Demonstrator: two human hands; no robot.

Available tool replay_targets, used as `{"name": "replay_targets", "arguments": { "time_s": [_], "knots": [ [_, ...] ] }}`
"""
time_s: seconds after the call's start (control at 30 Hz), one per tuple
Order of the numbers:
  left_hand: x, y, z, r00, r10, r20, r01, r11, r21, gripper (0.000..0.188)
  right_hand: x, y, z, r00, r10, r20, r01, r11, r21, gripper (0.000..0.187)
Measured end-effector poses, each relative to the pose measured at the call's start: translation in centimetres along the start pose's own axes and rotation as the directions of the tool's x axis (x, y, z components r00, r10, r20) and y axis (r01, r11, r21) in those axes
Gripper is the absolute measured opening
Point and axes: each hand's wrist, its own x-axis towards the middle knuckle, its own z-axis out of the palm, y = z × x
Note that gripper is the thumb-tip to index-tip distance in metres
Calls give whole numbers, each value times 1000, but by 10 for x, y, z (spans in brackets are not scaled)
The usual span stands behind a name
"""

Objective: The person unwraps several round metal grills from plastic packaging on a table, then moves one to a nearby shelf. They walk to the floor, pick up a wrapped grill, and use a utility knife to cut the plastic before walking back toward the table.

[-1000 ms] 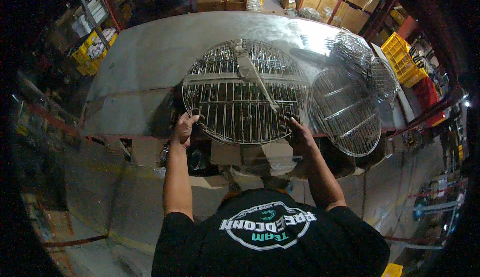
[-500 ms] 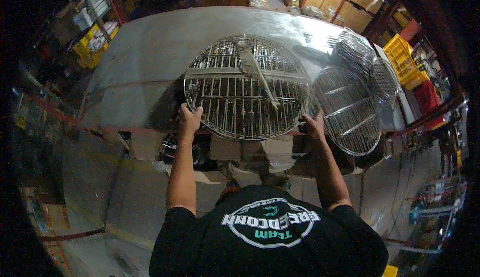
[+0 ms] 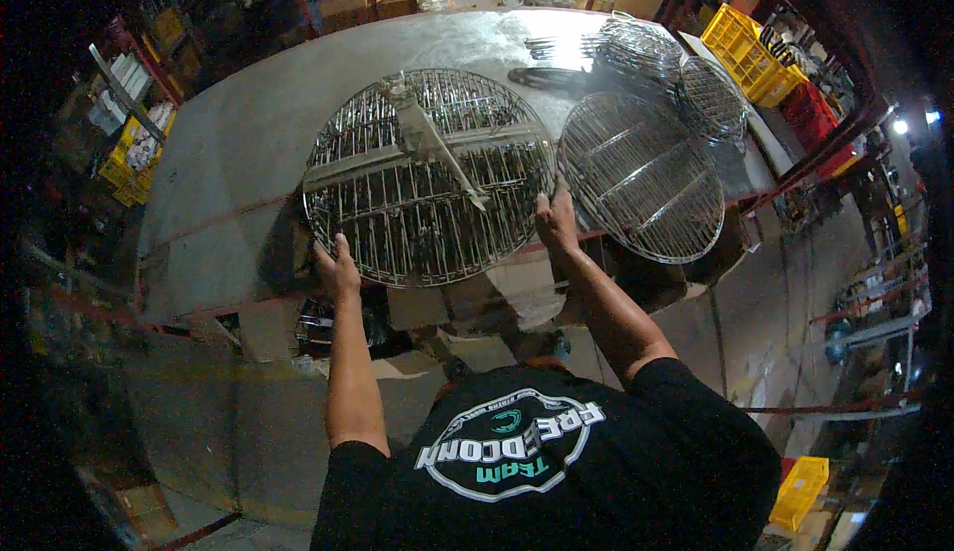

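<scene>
A thick stack of round wire grates [image 3: 427, 238] lies near the front edge of the table. A flat metal bar [image 3: 348, 166] crosses its top, and a narrow pale strip [image 3: 444, 154] slants over the bar. My left hand [image 3: 339, 271] grips the stack's lower left rim, thumb on top and fingers partly hidden beneath. At the right rim, my right hand [image 3: 557, 221] is closed on the stack, thumb up. Just right of that hand lies another round wire grate [image 3: 644, 178], which overhangs the table's front edge.
More wire grates [image 3: 641, 54] are piled at the back right of the grey table [image 3: 214, 168]. Yellow crates [image 3: 745, 54] and a red bin [image 3: 817, 126] stand beyond its right side. Cardboard [image 3: 517, 293] sits under the front edge; another yellow crate [image 3: 129, 158] is at the left.
My view has turned, so the table and stack appear farther left and slightly rotated. Both hands keep their hold on the stack's rim.
</scene>
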Motion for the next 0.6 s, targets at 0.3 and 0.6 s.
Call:
{"name": "replay_targets", "arguments": {
  "time_s": [0.3,0.6],
  "knots": [
    [-3,24,5,976,-201,-82,187,970,-156,93,3,6,20,921,388,0,-379,899,221,50],
    [0,15,11,926,-317,-203,279,940,-195,76,11,20,28,870,484,90,-492,860,133,48]
  ]
}}
